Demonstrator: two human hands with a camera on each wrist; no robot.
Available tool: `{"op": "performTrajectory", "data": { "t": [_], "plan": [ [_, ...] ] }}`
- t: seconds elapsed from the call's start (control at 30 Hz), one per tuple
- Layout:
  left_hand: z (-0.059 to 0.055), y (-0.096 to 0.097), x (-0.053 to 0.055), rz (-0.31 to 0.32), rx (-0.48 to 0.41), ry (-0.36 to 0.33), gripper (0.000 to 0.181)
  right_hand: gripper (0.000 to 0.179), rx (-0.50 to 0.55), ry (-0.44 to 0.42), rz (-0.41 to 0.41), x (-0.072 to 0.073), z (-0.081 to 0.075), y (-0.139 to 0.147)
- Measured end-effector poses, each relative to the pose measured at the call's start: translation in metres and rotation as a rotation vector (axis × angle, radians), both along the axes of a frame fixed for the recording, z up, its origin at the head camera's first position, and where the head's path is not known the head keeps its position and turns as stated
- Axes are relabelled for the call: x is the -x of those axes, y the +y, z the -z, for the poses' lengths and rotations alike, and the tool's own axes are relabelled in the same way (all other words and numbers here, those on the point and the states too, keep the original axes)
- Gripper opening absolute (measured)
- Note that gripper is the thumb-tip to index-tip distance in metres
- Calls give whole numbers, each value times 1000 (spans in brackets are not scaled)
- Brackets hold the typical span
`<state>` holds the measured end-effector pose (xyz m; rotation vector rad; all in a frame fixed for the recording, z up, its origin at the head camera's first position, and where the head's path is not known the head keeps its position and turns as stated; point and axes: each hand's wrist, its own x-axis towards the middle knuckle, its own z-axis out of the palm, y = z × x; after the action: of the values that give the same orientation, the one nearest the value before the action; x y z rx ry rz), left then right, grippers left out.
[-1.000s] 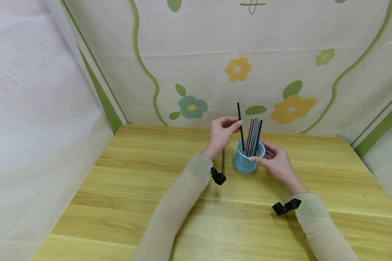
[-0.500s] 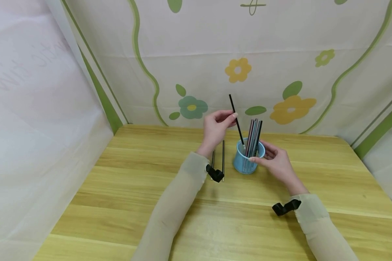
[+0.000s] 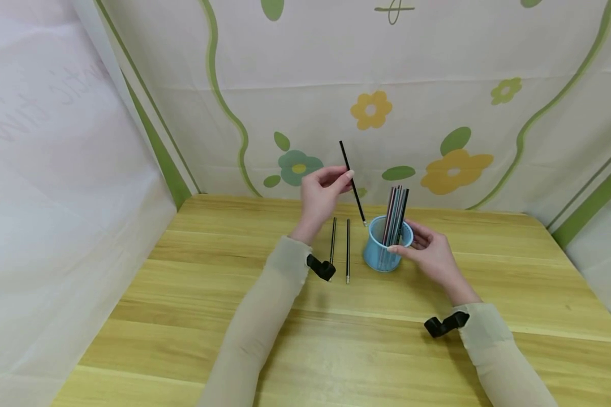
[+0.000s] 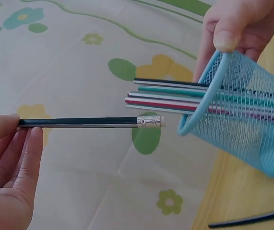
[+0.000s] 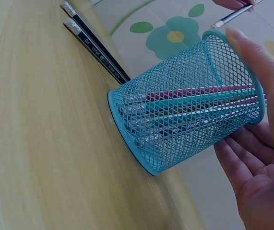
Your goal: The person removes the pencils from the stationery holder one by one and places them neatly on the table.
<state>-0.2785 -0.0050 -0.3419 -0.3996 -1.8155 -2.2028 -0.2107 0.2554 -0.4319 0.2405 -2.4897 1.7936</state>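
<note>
From afar I see that the black pencil (image 3: 357,198) has just come out of the blue mesh cup (image 3: 373,255), so it is now free from the bundle (image 3: 394,215) inside. The left hand (image 3: 321,195) pinches it, tilted, just left of the cup, whose rim the right hand (image 3: 434,252) grips with thumb and fingers.

A: Blue cup (image 3: 374,254)?
B: One, on wooden table (image 3: 183,328); pencils (image 3: 395,212) standing inside; right hand (image 3: 431,254) gripping it
A: Left of the cup?
B: Two black pencils (image 3: 348,249), lying; left hand (image 3: 323,195), pinching a third black pencil (image 3: 356,196), tilted, lower end near the cup
A: Behind the cup?
B: Pale cloth (image 3: 295,62), flower-printed
</note>
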Motion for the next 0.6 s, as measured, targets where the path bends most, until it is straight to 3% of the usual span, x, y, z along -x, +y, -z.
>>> {"op": "performTrajectory", "data": {
  "t": [0.23,0.6],
  "plan": [
    [7,-19,1,-18,62,37,17,80,4,5,-3,1,0,0],
    [26,-49,-1,-23,215,-2,21,80,11,6,-5,2,2,1]
  ]
}}
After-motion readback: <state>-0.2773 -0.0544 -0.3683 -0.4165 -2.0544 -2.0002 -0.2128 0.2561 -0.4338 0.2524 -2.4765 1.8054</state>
